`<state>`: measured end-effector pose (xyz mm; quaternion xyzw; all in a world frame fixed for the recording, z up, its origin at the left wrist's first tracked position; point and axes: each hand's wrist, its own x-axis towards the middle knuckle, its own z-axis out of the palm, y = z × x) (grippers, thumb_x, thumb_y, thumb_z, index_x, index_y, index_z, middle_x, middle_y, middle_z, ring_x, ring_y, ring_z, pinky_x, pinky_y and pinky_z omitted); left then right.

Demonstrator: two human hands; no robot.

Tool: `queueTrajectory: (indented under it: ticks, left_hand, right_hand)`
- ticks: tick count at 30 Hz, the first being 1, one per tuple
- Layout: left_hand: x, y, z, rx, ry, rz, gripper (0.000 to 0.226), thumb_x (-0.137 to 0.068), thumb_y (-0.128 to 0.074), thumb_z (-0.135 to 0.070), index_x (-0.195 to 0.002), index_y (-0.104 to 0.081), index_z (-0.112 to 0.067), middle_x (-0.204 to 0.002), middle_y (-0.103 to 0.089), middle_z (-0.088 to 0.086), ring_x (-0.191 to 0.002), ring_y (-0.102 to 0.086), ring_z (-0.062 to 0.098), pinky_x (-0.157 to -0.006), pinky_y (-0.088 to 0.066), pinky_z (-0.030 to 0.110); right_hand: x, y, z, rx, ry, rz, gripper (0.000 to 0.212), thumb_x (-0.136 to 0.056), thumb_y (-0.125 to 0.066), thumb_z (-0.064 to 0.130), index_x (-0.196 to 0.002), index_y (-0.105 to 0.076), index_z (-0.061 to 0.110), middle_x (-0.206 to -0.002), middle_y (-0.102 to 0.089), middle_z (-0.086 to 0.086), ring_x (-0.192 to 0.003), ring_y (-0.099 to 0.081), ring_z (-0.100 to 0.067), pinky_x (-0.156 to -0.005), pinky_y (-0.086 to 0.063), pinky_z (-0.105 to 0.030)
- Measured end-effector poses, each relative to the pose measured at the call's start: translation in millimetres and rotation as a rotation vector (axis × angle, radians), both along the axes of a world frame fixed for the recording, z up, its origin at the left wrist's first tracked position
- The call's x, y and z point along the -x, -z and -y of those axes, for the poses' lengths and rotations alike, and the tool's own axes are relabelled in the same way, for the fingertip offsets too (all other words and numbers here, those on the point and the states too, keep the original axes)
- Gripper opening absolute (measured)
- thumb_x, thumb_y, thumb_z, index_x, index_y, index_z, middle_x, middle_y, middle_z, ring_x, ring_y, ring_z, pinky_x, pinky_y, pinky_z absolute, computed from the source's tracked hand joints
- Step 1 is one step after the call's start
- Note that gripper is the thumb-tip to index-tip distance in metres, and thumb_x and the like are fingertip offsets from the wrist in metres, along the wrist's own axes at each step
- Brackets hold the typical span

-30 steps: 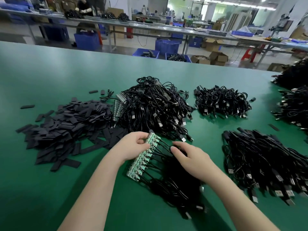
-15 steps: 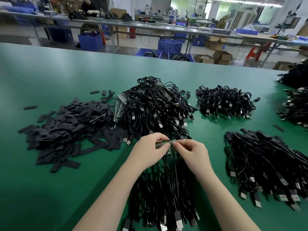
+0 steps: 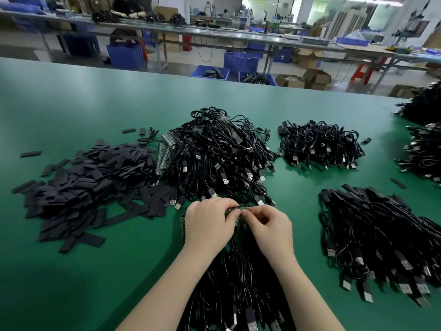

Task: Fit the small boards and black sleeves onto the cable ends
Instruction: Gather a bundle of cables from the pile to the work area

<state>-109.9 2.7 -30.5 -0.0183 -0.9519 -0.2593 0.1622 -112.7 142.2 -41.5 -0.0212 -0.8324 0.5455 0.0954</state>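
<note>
Centrally, left hand [image 3: 208, 223] and right hand [image 3: 272, 229] together, both pinching a strip of small boards [image 3: 238, 208] above black cables [image 3: 238, 283] on green table [image 3: 71, 271]

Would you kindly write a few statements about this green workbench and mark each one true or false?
1. Both hands, left and right, hold the narrow green strip of small circuit boards. True.
2. The heap of flat black sleeves lies right of the hands. False: it lies to their left.
3. The bench top is red. False: it is green.
4. The big tangled pile of black USB cables sits beyond the hands. True.
5. Blue plastic crates stand on the floor behind the bench. True.
</note>
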Motion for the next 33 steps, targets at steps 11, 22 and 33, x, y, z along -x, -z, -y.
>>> queueTrajectory:
  ticks: [11,22,33]
  left_hand:
    - [-1,-2,0,-0.056,0.042,-0.022,0.028,-0.097,-0.052,-0.044,-0.120,-0.066,-0.037,-0.117,-0.066,-0.019,-0.113,-0.056,0.002,-0.098,-0.026,0.027]
    - [-20,-26,15,-0.587,0.258,-0.183,0.037,-0.090,-0.067,-0.031,-0.127,-0.062,-0.029,-0.116,-0.064,-0.019,-0.108,-0.060,-0.001,-0.091,-0.046,0.014]
    - [-11,-45,57,-0.882,-0.231,-0.795,0.025,-0.103,-0.042,-0.031,-0.120,-0.051,-0.046,-0.091,-0.061,-0.017,-0.078,-0.061,0.003,-0.077,-0.046,0.016]
  right_hand:
    - [-10,-11,-5,0.327,0.310,-0.203,0.010,-0.093,-0.068,0.020,-0.084,-0.067,0.026,-0.076,-0.068,0.015,-0.069,-0.059,0.000,-0.065,-0.045,-0.013]
    - [-26,-92,22,0.117,-0.129,-0.438,0.021,-0.085,-0.075,0.009,-0.086,-0.072,0.030,-0.079,-0.072,0.016,-0.072,-0.068,-0.002,-0.065,-0.050,-0.012]
    - [-2,-59,76,-0.216,-0.324,-0.095,0.022,-0.094,-0.065,0.023,-0.113,-0.066,0.033,-0.104,-0.068,0.018,-0.089,-0.063,-0.004,-0.086,-0.055,-0.032]
